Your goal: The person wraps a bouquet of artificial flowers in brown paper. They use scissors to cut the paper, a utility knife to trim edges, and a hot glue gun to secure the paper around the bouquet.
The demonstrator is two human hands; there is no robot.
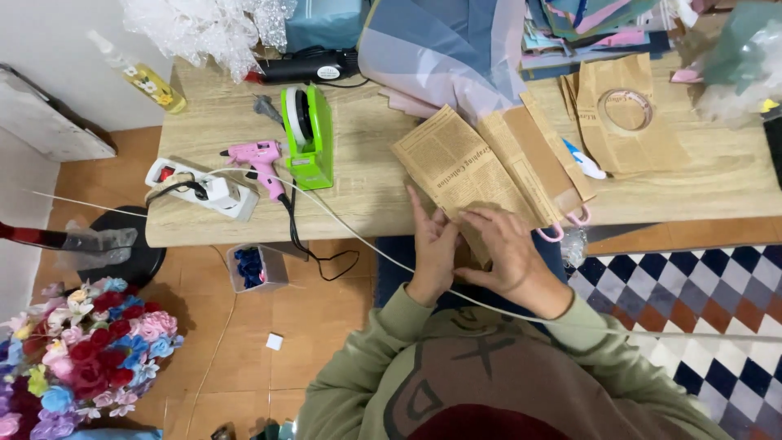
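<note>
My left hand (pixel 432 248) and my right hand (pixel 505 253) meet at the near edge of the wooden table (pixel 366 195). Both pinch the near corner of a folded sheet of brown newsprint-style wrapping paper (pixel 468 167). That sheet lies slanted across the table in front of me. A thin white cord (pixel 358 236) runs under my hands and across my chest. Pink-handled scissors (pixel 562 228) poke out from under the paper's right end.
A green tape dispenser (pixel 308 134), a pink glue gun (pixel 259 159) and a white power strip (pixel 204 189) sit at the left. More brown paper with a tape roll (pixel 626 110) lies at the right. A flower bouquet (pixel 90 342) stands on the floor.
</note>
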